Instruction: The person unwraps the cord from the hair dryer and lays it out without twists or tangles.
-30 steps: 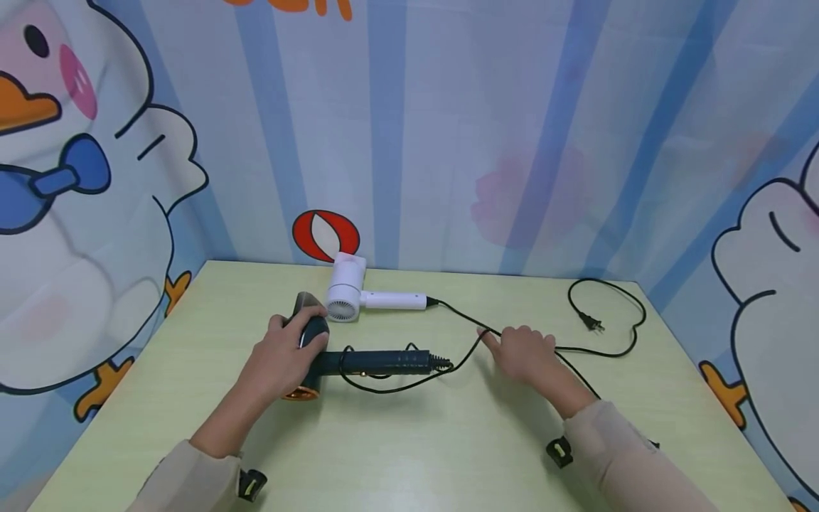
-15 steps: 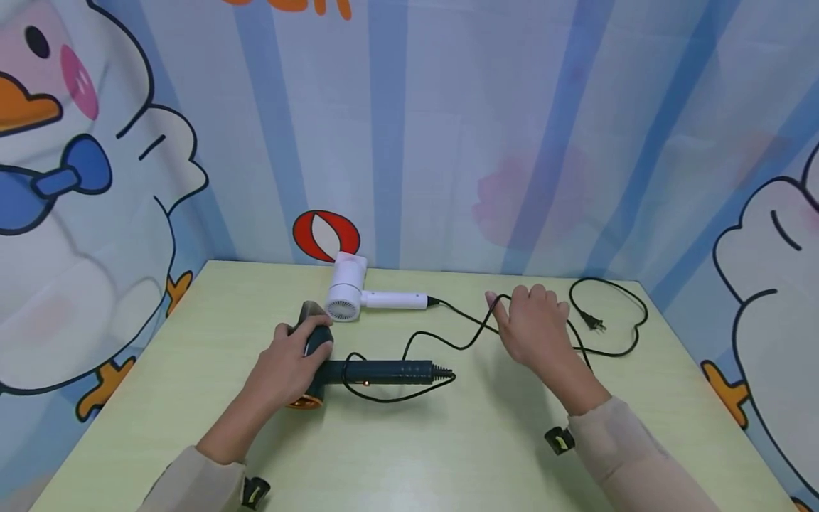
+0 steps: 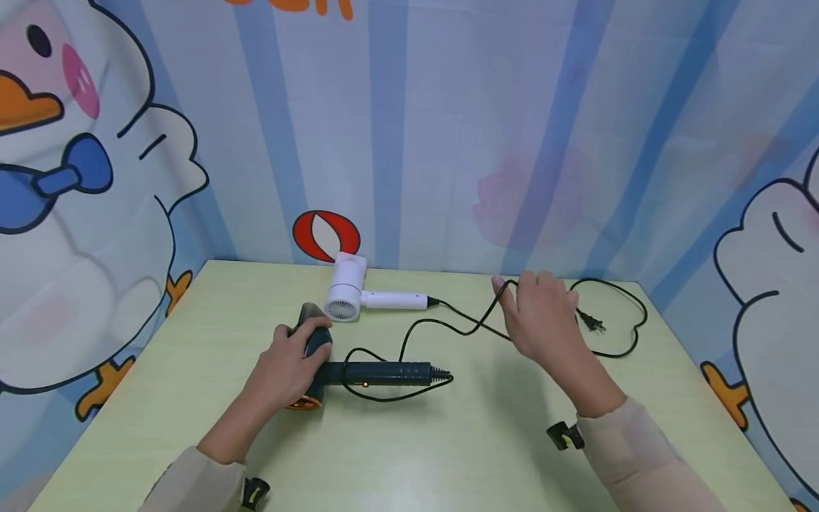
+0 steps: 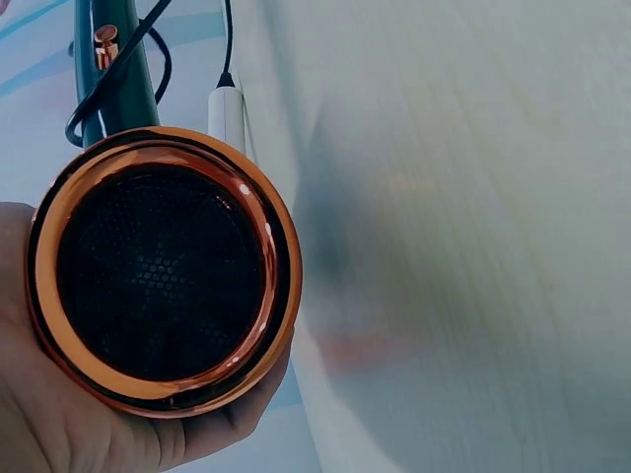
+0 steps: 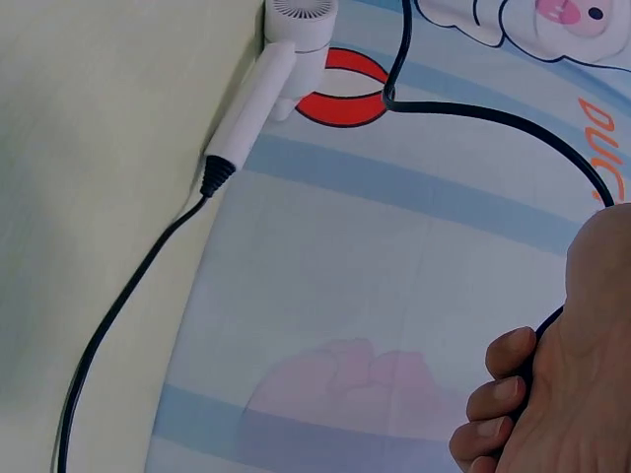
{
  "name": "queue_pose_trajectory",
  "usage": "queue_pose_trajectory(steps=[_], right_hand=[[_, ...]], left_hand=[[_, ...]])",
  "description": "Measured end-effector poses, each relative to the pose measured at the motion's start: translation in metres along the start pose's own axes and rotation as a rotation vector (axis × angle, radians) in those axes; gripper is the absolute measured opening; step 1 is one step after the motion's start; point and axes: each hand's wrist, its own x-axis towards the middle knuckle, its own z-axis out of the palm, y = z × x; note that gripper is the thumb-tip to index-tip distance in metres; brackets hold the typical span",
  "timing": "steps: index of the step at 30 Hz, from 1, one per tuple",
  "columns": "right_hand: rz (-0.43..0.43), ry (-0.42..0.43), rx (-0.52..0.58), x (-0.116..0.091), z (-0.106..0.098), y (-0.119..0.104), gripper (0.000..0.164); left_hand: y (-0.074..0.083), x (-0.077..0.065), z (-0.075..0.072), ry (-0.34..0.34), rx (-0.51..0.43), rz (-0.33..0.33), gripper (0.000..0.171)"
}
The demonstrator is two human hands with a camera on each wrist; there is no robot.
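Note:
A dark green hair dryer point(image 3: 384, 372) with a copper-rimmed intake point(image 4: 163, 276) is held by its head in my left hand point(image 3: 288, 366), above the table. Its black cord point(image 3: 399, 400) loops round the handle, then runs up and right to my right hand point(image 3: 544, 320). The fingers of that hand curl round the cord, as the right wrist view shows, with the thumb pointing up along it. Behind the green dryer lies a white hair dryer point(image 3: 345, 288), its handle pointing right.
From the white dryer a second black cord point(image 3: 467, 314) runs right, passing behind my right hand. A two-pin plug point(image 3: 591, 322) lies within a cord loop at the back right of the pale table point(image 3: 448, 455). A duck-printed curtain point(image 3: 435, 142) stands behind.
My right hand has risen and moved right and away, drawing part of the cord off the green dryer's handle. The green dryer has shifted slightly nearer; the white dryer has stayed put.

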Motion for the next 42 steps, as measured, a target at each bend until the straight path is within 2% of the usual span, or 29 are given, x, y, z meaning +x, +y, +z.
queue_pose_trajectory(steps=[7, 14, 19, 26, 36, 42], right_hand=[[-0.028, 0.011, 0.028, -0.003, -0.004, -0.003, 0.065], [-0.035, -0.018, 0.086, -0.01, -0.016, -0.009, 0.066], [-0.052, -0.025, 0.139, -0.024, -0.029, -0.016, 0.065], [-0.102, 0.009, 0.156, -0.047, -0.044, -0.025, 0.055], [-0.139, 0.022, 0.161, -0.054, -0.046, -0.031, 0.051], [-0.167, 0.029, 0.244, -0.057, -0.049, -0.024, 0.043]], left_hand=[[-0.002, 0.001, 0.0, 0.007, -0.001, 0.004, 0.043], [-0.003, 0.003, 0.0, 0.003, 0.0, -0.009, 0.043], [-0.007, 0.007, 0.002, 0.012, 0.008, -0.012, 0.043], [-0.01, 0.013, 0.001, 0.019, 0.023, -0.016, 0.044], [-0.011, 0.015, 0.0, 0.025, 0.033, -0.025, 0.044], [-0.012, 0.014, -0.003, 0.022, 0.032, -0.037, 0.043]])
